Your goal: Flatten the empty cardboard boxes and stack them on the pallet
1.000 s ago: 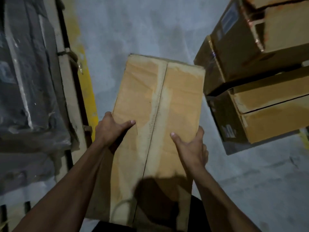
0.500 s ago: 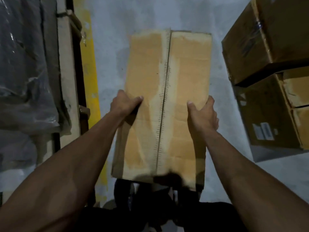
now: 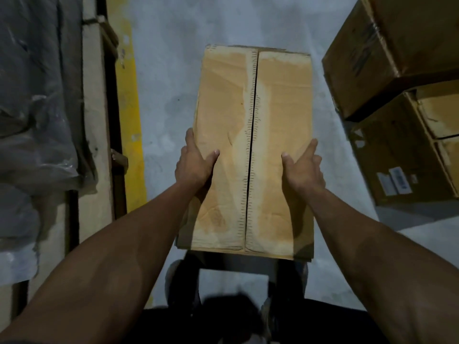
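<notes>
Now, floor (image 3: 173, 78): grey, with other boxes (image 3: 397, 58) on the right, not flat yet.
Box (image 3: 253, 145): held up over the floor, flaps closed, not flat yet.
Left hand (image 3: 195, 167): grips the box's left side.
Right hand (image 3: 304, 171): grips its right side.
Left to do: squash it, stack it.

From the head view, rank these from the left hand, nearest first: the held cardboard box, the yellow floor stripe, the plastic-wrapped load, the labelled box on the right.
From the left hand:
1. Held cardboard box, gripped at its left edge.
2. Yellow floor stripe, just to the left.
3. Plastic-wrapped load, far left.
4. Labelled box, on the right, beyond the right hand.
</notes>
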{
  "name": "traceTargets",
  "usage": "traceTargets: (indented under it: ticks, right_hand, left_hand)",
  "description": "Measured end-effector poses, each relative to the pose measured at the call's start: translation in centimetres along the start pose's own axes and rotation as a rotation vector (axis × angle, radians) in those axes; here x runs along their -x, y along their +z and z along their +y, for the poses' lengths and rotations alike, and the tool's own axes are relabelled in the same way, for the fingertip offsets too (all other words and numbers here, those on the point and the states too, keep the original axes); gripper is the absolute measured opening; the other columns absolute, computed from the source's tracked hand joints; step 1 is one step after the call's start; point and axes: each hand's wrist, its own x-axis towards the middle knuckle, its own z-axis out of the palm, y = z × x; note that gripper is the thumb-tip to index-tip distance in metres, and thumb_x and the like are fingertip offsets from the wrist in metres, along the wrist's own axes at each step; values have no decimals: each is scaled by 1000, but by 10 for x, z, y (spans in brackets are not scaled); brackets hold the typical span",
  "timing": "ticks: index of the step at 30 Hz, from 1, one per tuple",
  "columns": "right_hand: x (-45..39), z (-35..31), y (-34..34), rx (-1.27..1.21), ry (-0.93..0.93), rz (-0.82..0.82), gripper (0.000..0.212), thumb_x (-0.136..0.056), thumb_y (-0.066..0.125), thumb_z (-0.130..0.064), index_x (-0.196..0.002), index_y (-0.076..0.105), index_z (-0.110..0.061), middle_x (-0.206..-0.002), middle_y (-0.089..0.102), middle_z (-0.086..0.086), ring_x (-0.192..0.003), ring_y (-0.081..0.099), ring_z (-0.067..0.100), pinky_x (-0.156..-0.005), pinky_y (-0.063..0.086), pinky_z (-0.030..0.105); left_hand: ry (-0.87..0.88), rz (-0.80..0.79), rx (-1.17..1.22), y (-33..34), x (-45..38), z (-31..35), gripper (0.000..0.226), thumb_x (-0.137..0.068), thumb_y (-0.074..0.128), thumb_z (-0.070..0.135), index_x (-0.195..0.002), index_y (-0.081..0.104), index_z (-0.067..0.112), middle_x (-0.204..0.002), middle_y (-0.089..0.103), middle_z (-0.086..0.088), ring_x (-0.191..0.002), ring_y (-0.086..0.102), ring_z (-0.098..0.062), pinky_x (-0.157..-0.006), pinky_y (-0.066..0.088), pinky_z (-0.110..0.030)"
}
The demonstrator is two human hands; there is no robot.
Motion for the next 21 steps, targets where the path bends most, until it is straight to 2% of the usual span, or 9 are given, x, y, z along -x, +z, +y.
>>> traceTargets:
  ticks: [3, 8, 14, 16, 18, 21]
  right_hand:
    - [28, 18, 10, 59, -9, 13, 80, -102, 39, -55, -158, -10, -27, -157, 23, 15, -133, 41, 41, -105, 37, 52]
    - [70, 44, 21, 100, -8, -12, 73, -101, 37, -58, -158, 0, -33, -151, 24, 14, -132, 38, 39, -105, 36, 53]
    - [124, 75, 22, 164, -69, -62, 68, -98, 45, -56, -156, 13, -40, -145, 27, 13, -127, 40, 36, -99, 40, 49]
    - [142, 85, 23, 181, -70, -96, 75, -95, 50, -60, -156, 11, -41, -147, 23, 12, -129, 38, 35, -100, 40, 49]
    - [155, 93, 24, 195, -82, -159, 91, -88, 58, -67, -157, 5, -41, -153, 12, 11, -136, 31, 37, -105, 37, 51]
    - [161, 101, 24, 245, -121, -240, 120, -73, 70, -74, -156, -10, -41, -157, -10, 11, -143, 17, 38, -110, 32, 55]
  left_hand:
    - [89, -35, -105, 0, 26, -15, 76, -95, 57, 52, -155, 17, 28, -141, 45, -16, -120, 53, -40, -91, 46, -48]
    - [115, -151, -235, -8, 70, -39, 73, -96, 54, 51, -155, 16, 31, -140, 40, -18, -114, 55, -42, -92, 48, -48]
    - [134, -243, -356, -18, 121, -65, 78, -93, 55, 56, -155, 17, 29, -143, 36, -18, -119, 53, -41, -96, 49, -49]
    - [139, -289, -342, -18, 138, -77, 92, -86, 58, 67, -156, 14, 28, -150, 27, -18, -128, 46, -40, -101, 46, -50]
    - [155, -345, -335, -16, 153, -86, 111, -75, 63, 76, -158, 6, 28, -157, 12, -16, -139, 33, -39, -109, 40, -52]
    - [161, -377, -416, -12, 159, -92, 127, -70, 76, 67, -158, -8, 30, -160, -6, -16, -146, 18, -38, -115, 33, -50]
